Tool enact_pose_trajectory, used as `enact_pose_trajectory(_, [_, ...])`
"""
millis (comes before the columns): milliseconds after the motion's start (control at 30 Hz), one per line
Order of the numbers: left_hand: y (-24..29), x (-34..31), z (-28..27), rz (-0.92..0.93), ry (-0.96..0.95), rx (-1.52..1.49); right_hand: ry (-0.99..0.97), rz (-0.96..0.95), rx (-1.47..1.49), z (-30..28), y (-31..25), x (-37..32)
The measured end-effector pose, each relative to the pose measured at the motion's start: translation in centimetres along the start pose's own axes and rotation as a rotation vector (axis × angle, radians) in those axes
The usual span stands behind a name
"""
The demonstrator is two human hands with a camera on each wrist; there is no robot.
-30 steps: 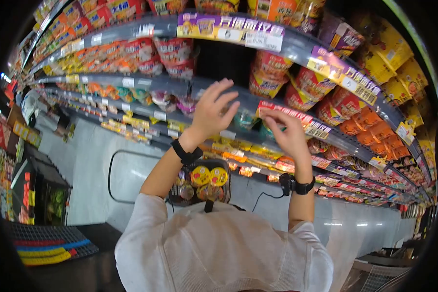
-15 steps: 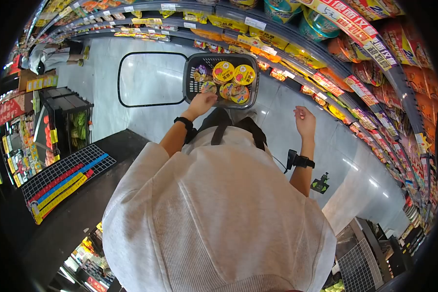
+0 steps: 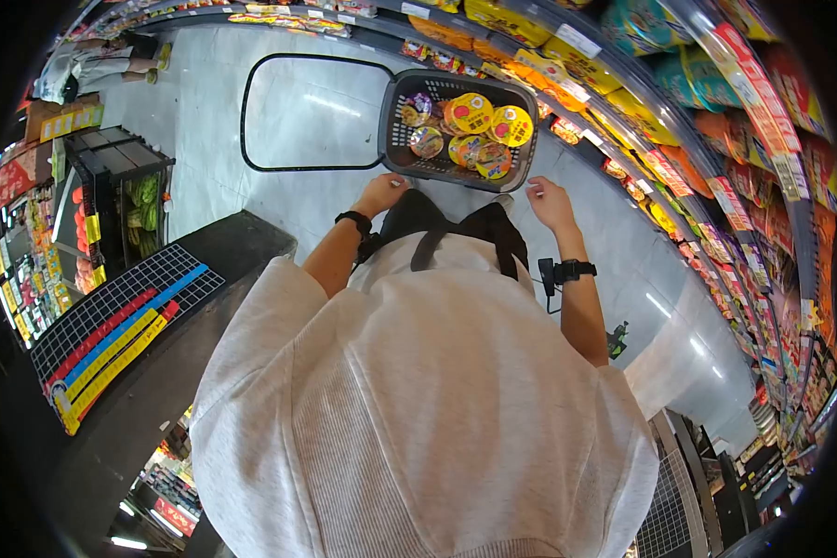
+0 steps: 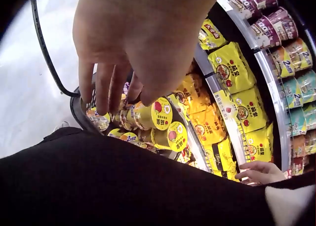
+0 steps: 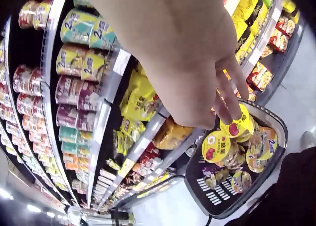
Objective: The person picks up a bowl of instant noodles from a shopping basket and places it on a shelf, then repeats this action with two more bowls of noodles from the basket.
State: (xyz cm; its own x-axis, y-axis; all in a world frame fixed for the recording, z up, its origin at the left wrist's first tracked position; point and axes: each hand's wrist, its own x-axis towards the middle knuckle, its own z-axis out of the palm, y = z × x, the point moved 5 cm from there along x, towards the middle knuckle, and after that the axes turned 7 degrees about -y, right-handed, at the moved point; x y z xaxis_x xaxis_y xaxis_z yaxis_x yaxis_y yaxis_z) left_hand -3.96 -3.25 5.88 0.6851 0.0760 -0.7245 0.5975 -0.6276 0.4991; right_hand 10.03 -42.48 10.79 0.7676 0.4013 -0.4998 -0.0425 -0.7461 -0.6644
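Note:
A dark basket [image 3: 409, 171] stands on the floor with several instant noodle cups in it, among them cups with yellow lids [image 3: 511, 126]. My left hand [image 3: 381, 193] is just outside the basket's lower left corner, its fingers loosely bent and holding nothing. By the lower right corner is my right hand [image 3: 551, 203], also holding nothing, fingers relaxed. In the left wrist view the fingers of my left hand [image 4: 133, 48] hang in front of the basket. The right wrist view shows my right hand [image 5: 187, 63] overlapping the yellow-lidded cups [image 5: 216, 146].
The basket's black handle loop [image 3: 244, 112] lies out to its left. Shelves [image 3: 623, 98] of packaged noodles run along the right. A black counter [image 3: 172, 307] with a wire grid is at the left. A person [image 3: 88, 70] is at the upper left.
The head view has swung from the shelves down to the basket. Both hands have come down from the shelf, and the left has since moved back from over the basket's edge.

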Motion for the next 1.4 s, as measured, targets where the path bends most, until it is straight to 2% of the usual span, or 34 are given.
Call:
enact_pose_trajectory(67, [-1.2,-0.2,-1.1,0.051,-0.042,-0.022,-0.062,0.020,-0.053,3.4,-1.4,0.8])
enact_pose_trajectory(133, [-4.3,0.3,-1.9,0.001,-0.109,-0.042,-0.143,0.077,-0.118,6.9,-2.5,2.0])
enact_pose_trajectory(167, [-5.5,0.4,-2.5,0.075,-0.111,0.018,-0.150,0.089,-0.129,8.5,-3.1,2.9])
enact_pose_trajectory(200, [-6.7,0.3,-2.3,0.149,-0.120,0.068,-0.186,0.081,-0.091,10.1,-3.3,3.2])
enact_pose_trajectory(267, [-9.4,0.1,-2.9,0.123,-0.181,0.108,-0.247,0.099,0.026,13.0,-2.5,4.0])
enact_pose_trajectory(333, [-10.6,0.2,-3.8,0.095,-0.237,0.169,-0.346,0.274,0.219,14.8,-2.9,5.4])
enact_pose_trajectory(467, [-11.7,2.5,-5.0,0.022,-0.235,0.119,-0.264,0.299,0.296,18.0,-1.5,8.9])
enact_pose_trajectory(633, [-12.4,10.9,-4.4,0.185,-0.187,0.211,-0.255,0.269,0.367,23.1,1.0,14.6])
enact_pose_trajectory(700, [-12.1,14.7,-3.8,0.188,-0.158,0.191,-0.246,0.302,0.381,24.7,2.5,16.7])
enact_pose_trajectory(800, [-12.3,20.5,-2.0,0.218,-0.099,0.138,-0.331,0.387,0.245,27.7,6.0,20.6])
enact_pose_trajectory(867, [-12.2,23.0,-0.5,0.231,-0.077,0.100,-0.372,0.269,0.221,30.7,9.6,23.3])
enact_pose_trajectory(933, [-12.7,25.5,0.8,0.152,0.006,0.033,-0.394,0.278,0.265,32.4,10.5,26.4])
enact_pose_trajectory(967, [-13.2,26.6,2.0,0.143,0.049,0.002,-0.372,0.251,0.184,33.4,11.5,28.4])
enact_pose_trajectory(1033, [-14.7,28.3,5.1,0.114,0.020,-0.027,-0.366,0.246,0.075,33.9,11.0,30.8])
enact_pose_trajectory(1133, [-15.8,29.3,9.0,0.071,-0.024,-0.020,-0.354,0.266,0.219,36.8,12.2,33.4])
enact_pose_trajectory(1200, [-16.1,29.2,10.3,0.078,0.027,0.072,-0.404,0.316,0.226,38.3,13.0,34.3])
enact_pose_trajectory(1267, [-16.0,29.7,11.4,0.076,0.029,0.153,-0.419,0.315,0.200,40.1,13.9,35.4])
enact_pose_trajectory(1400, [-15.1,29.4,11.7,0.103,0.058,0.204,-0.382,0.320,0.340,43.6,15.8,37.3])
